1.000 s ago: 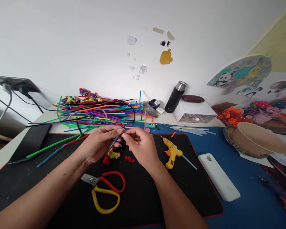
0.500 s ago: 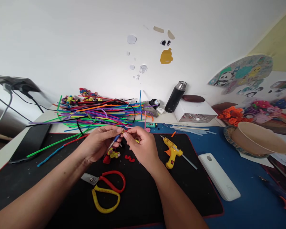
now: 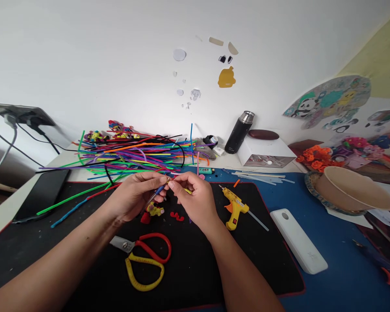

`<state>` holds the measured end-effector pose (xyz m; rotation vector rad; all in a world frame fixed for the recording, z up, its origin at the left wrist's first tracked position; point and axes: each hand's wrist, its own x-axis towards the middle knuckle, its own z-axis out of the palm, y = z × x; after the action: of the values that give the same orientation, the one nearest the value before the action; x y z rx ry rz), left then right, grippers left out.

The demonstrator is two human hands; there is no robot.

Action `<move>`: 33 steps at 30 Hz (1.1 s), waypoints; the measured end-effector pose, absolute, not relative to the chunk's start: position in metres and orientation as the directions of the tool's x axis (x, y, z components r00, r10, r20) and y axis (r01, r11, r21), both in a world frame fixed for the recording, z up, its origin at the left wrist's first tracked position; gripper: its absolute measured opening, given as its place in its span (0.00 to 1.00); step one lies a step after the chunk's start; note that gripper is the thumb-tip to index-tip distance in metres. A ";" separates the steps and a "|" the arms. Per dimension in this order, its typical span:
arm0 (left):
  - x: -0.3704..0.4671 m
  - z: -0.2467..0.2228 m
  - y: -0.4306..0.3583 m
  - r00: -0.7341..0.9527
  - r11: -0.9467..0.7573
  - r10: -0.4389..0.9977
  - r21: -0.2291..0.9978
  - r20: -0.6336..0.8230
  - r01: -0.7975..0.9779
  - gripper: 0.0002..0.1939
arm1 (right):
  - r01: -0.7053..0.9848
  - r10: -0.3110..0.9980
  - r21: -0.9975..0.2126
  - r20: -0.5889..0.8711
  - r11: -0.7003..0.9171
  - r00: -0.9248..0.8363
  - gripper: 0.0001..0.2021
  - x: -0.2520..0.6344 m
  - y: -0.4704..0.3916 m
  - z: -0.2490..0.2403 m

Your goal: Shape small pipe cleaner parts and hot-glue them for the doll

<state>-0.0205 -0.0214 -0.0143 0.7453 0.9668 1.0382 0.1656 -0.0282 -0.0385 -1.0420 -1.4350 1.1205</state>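
My left hand (image 3: 134,193) is closed around a pen with a blue grip and clear barrel (image 3: 158,190), its tip pointing up and right. At that tip my right hand (image 3: 195,193) pinches thumb against forefinger; a small bit of yellow shows there, too little to name. A little more yellow peeks out beside the right fingers. Below the hands, on the black mat (image 3: 195,268), lie a yellow and red fuzzy piece (image 3: 154,210) and a curled red pipe cleaner (image 3: 177,216). Scissors (image 3: 146,260) with one red and one yellow handle rest nearer to me.
A yellow glue gun (image 3: 236,208) lies right of my hands, with a white power bank (image 3: 299,240) beyond it. Many coloured pipe cleaners (image 3: 139,151) are heaped at the back. A black flask (image 3: 239,132), glue sticks (image 3: 263,176) and a bowl (image 3: 357,188) stand or lie farther right.
Very little differs. Both hands stay together at the pen's tip, with only slight finger shifts.
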 end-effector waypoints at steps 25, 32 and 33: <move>-0.024 -0.008 -0.025 0.214 0.095 0.973 0.994 -0.081 -0.054 0.21 | 0.029 0.968 -0.981 0.186 0.194 -0.171 0.13 0.168 -0.027 -0.041; -0.028 -0.015 -0.025 0.217 0.016 0.976 1.000 -0.019 0.019 0.19 | 0.015 0.963 -0.983 0.175 0.182 -0.207 0.15 0.168 -0.027 -0.041; -0.029 -0.015 -0.024 0.218 0.018 0.976 1.000 -0.021 0.017 0.19 | 0.006 0.962 -0.984 0.172 0.177 -0.211 0.15 0.168 -0.027 -0.041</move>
<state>-0.0285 -0.0243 -0.0153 1.3011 1.0657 1.0248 0.1680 -0.0267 -0.0413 -0.9867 -1.4591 1.2139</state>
